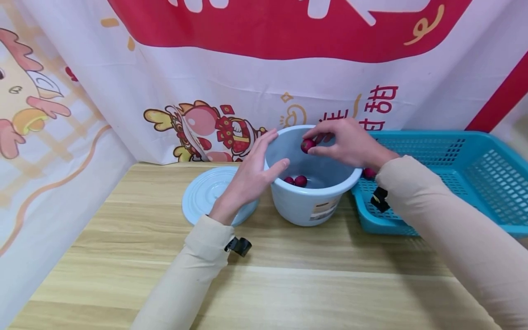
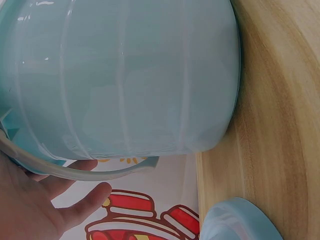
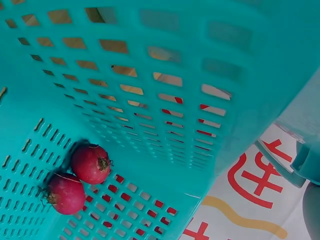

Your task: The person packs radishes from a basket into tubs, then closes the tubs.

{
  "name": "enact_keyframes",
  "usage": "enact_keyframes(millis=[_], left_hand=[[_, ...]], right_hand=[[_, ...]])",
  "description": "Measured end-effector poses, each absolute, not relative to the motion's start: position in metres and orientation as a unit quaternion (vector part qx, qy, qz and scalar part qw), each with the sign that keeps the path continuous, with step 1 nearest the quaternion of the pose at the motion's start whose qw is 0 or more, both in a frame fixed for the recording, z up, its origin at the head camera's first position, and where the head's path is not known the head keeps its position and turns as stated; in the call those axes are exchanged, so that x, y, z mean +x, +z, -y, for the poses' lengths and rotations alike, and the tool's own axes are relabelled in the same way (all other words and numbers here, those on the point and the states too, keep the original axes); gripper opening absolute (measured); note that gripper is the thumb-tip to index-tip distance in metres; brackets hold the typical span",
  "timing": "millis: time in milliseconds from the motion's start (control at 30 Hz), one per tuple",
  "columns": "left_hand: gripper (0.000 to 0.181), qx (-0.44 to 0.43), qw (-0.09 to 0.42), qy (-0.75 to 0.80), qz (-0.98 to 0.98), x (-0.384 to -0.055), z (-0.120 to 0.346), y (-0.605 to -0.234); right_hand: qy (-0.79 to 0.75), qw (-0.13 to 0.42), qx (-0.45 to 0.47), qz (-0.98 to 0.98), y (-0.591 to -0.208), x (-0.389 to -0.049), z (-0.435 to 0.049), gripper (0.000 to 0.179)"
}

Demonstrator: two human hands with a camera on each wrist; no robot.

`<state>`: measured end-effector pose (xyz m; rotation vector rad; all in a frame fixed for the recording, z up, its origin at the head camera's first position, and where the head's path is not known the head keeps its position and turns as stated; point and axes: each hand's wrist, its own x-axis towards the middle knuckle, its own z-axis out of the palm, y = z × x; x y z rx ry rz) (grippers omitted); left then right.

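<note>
A light blue plastic bucket (image 1: 293, 204) stands upright on the table, with two red radishes (image 1: 300, 181) at its bottom. My left hand (image 1: 256, 173) rests at the bucket's left rim, its fingers fairly straight. In the left wrist view, that hand (image 2: 27, 207) lies beside the bucket's curved handle (image 2: 75, 173). Over the bucket's mouth, my right hand (image 1: 348, 143) pinches a radish (image 1: 307, 145) between thumb and fingers. Two more radishes (image 3: 90, 164) lie together in a corner of the turquoise basket (image 3: 30, 105), below the right wrist.
The slotted turquoise basket (image 1: 433, 134) sits right of the bucket, close to it. A round light blue lid (image 1: 198, 197) lies flat on the wooden table (image 1: 288, 293), partly behind the left hand. A printed cloth (image 1: 247, 78) hangs along the table's back edge.
</note>
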<state>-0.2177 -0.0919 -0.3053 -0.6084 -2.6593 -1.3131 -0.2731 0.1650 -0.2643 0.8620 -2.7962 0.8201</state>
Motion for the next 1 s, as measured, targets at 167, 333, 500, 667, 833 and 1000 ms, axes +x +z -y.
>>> enact_keyframes(millis=[167,333,500,667,833,1000], left_hand=[[0.079,-0.203,0.058,-0.433,0.876,-0.218,0.0919,-0.305],[0.079,-0.205,0.057,-0.434,0.875,-0.2193,0.091,-0.3052],[0.079,-0.202,0.056,-0.431,0.878,-0.2186,0.0923,-0.3049],[0.079,-0.202,0.055,-0.429,0.879,-0.2177,0.0947,-0.305],[0.08,-0.203,0.05,-0.433,0.877,-0.2188,0.0933,-0.3061],[0.079,-0.201,0.052,-0.434,0.877,-0.2186,0.0929,-0.3063]], right_hand=[[0.269,0.053,0.285,0.918,-0.2633,-0.2733,-0.1653,0.048],[0.265,0.055,0.282,0.92,-0.2627,-0.2736,-0.1662,0.049],[0.27,0.05,0.283,0.919,-0.264,-0.2744,-0.1652,0.048],[0.276,0.045,0.281,0.918,-0.265,-0.2743,-0.1629,0.048],[0.276,0.037,0.271,0.921,-0.2641,-0.2729,-0.164,0.047],[0.273,0.038,0.27,0.923,-0.2632,-0.2732,-0.164,0.044]])
